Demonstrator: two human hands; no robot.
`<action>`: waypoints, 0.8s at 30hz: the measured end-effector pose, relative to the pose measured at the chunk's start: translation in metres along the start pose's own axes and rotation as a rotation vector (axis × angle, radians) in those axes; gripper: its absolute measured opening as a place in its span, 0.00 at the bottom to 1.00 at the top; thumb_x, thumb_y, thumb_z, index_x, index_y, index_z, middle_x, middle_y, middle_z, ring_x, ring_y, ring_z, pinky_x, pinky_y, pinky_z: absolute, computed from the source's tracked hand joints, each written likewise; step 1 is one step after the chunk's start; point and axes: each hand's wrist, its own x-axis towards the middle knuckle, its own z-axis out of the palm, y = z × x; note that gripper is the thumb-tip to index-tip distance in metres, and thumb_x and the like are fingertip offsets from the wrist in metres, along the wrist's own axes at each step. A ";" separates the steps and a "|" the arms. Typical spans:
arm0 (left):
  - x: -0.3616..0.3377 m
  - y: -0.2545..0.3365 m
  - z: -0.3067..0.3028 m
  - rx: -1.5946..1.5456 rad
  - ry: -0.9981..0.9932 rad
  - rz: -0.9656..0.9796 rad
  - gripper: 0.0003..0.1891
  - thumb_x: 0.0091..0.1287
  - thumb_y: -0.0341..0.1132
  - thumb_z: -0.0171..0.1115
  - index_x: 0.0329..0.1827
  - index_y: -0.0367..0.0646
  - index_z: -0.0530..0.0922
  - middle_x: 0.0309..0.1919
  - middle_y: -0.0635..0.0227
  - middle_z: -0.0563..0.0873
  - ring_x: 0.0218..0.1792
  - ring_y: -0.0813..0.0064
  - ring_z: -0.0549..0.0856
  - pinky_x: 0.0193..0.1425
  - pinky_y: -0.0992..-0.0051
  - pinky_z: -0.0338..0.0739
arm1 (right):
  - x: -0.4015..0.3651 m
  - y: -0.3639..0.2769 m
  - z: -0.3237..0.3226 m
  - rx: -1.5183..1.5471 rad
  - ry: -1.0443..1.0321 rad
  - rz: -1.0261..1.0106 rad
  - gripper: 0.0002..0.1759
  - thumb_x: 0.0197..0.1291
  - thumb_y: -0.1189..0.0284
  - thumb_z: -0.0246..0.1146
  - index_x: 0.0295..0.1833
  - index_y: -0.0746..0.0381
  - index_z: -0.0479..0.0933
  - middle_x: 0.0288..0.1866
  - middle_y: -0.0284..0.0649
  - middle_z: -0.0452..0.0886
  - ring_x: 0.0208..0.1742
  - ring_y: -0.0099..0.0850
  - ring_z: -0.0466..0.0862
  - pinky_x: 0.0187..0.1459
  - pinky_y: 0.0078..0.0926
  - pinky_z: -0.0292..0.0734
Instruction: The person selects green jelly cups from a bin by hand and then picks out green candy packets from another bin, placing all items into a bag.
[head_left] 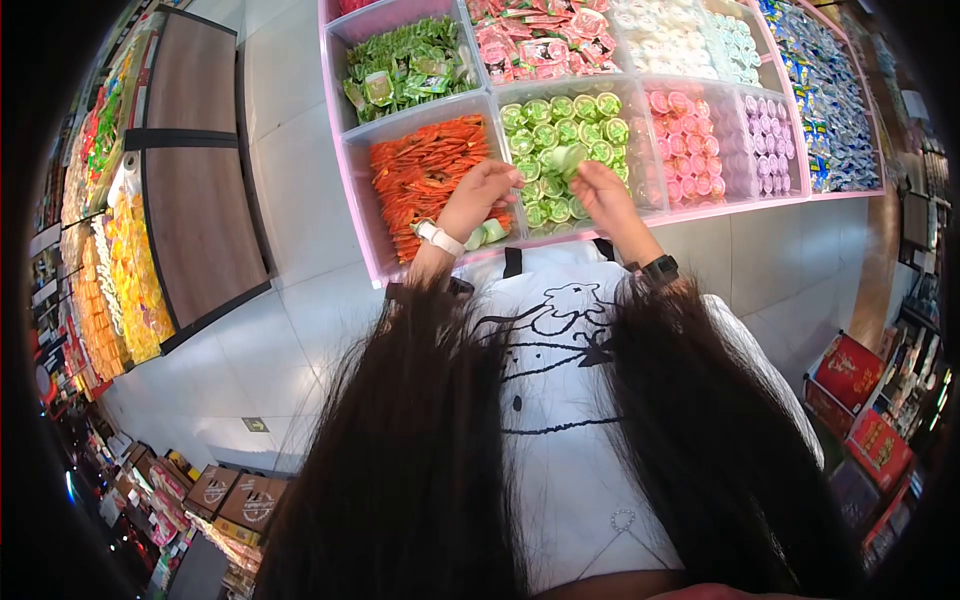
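Observation:
Over the front row of a pink-edged, divided bin, my right hand [603, 190] pinches a light green cup [567, 158] above the compartment of green-lidded cups [550, 112]. My left hand [487, 188] is at the divider between those cups and the orange-red packets [425, 165]. Its fingers are drawn together near the green cups; whether they hold anything is too small to tell. Below my left wrist, a few pale green cups [487, 233] lie at the front corner of the packet compartment.
Pink cups [683, 150], purple cups [768, 145], green packets [410, 75] and pink packets [545, 45] fill neighbouring compartments. Blue packets [825, 100] are at the right. A brown-topped display [200, 220] stands left, with boxes [240, 500] at lower left.

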 end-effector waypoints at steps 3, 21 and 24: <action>-0.005 -0.001 -0.010 -0.031 0.081 0.016 0.14 0.59 0.41 0.54 0.40 0.39 0.71 0.32 0.70 0.79 0.30 0.85 0.75 0.34 0.85 0.68 | 0.011 -0.006 -0.042 0.255 0.327 -0.187 0.05 0.54 0.79 0.54 0.37 0.68 0.68 0.33 0.41 0.74 0.34 0.29 0.76 0.35 0.18 0.77; -0.010 -0.001 -0.024 -0.084 0.207 -0.035 0.14 0.58 0.42 0.55 0.38 0.41 0.73 0.31 0.72 0.78 0.29 0.85 0.73 0.35 0.84 0.66 | 0.059 -0.012 -0.097 0.379 0.797 0.028 0.06 0.57 0.72 0.52 0.29 0.61 0.66 0.18 0.32 0.68 0.17 0.21 0.66 0.21 0.13 0.63; -0.010 0.000 -0.025 -0.079 0.215 -0.050 0.13 0.58 0.42 0.55 0.38 0.41 0.73 0.31 0.71 0.78 0.29 0.85 0.74 0.35 0.84 0.66 | 0.065 -0.013 -0.101 0.402 0.803 0.019 0.05 0.56 0.73 0.54 0.29 0.61 0.68 0.20 0.32 0.70 0.18 0.22 0.68 0.21 0.13 0.65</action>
